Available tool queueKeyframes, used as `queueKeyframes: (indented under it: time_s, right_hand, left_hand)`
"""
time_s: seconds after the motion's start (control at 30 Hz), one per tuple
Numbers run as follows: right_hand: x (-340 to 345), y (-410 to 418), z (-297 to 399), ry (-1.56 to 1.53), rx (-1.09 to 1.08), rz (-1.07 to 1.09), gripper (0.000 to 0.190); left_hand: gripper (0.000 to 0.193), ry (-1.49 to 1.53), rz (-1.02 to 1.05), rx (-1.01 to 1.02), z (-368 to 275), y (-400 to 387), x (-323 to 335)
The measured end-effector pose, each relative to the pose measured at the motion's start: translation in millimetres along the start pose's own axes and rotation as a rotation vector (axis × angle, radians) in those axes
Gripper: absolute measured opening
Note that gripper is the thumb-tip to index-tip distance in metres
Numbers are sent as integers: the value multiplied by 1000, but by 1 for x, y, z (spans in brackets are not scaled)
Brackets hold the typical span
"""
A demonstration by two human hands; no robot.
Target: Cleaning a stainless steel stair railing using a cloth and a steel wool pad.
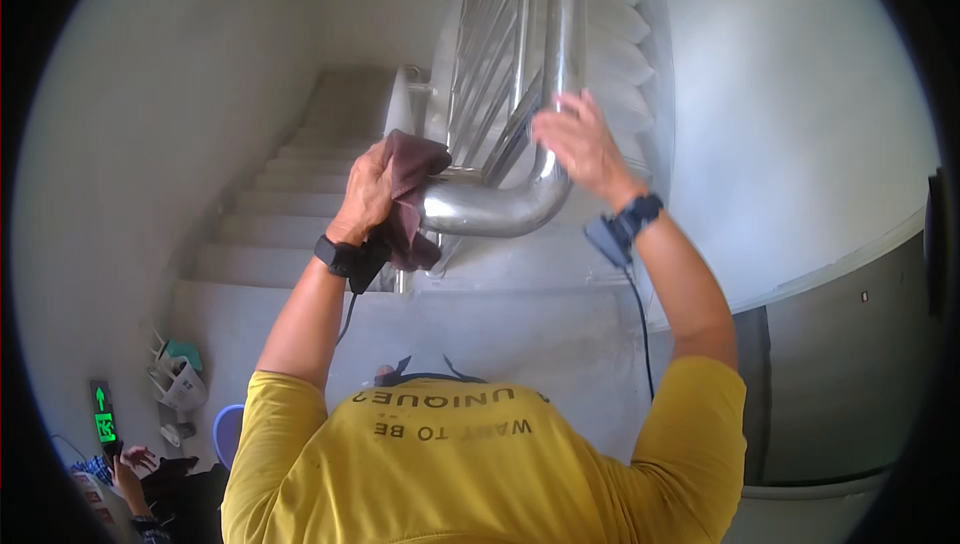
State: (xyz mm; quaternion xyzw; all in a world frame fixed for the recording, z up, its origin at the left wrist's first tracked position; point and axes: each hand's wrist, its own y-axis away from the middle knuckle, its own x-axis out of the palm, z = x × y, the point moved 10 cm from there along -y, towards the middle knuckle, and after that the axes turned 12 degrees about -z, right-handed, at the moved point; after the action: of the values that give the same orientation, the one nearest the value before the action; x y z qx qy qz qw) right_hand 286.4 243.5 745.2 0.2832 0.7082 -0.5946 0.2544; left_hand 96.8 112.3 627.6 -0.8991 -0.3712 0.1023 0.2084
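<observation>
A brown cloth (412,191) lies against the end of a thick, shiny metal stair handrail (491,206), which bends in a U near the landing. My left hand (371,187) grips this cloth at the left end of the bend, its fingers partly hidden by the folds. Over the right side of the bend, my right hand (577,139) has its fingers spread and holds nothing; whether it touches the rail cannot be told. Both wrists wear dark straps with cabled devices.
Stairs (281,202) descend or rise at left, beside metal balusters (487,56); more steps (619,41) run at right. A white bucket (182,390) with cleaning things and a blue basin (227,435) stand lower left. Another person's hand (135,458) shows nearby.
</observation>
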Motion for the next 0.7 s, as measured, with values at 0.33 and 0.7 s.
queueKeyframes:
  time_s: [0.33, 0.7]
  right_hand:
    - [12, 33, 39, -109, 208, -23, 9]
    - [13, -88, -105, 87, 53, 5, 19]
  left_hand:
    - [31, 25, 20, -10, 7, -1, -3]
    - [30, -52, -16, 21, -10, -1, -3]
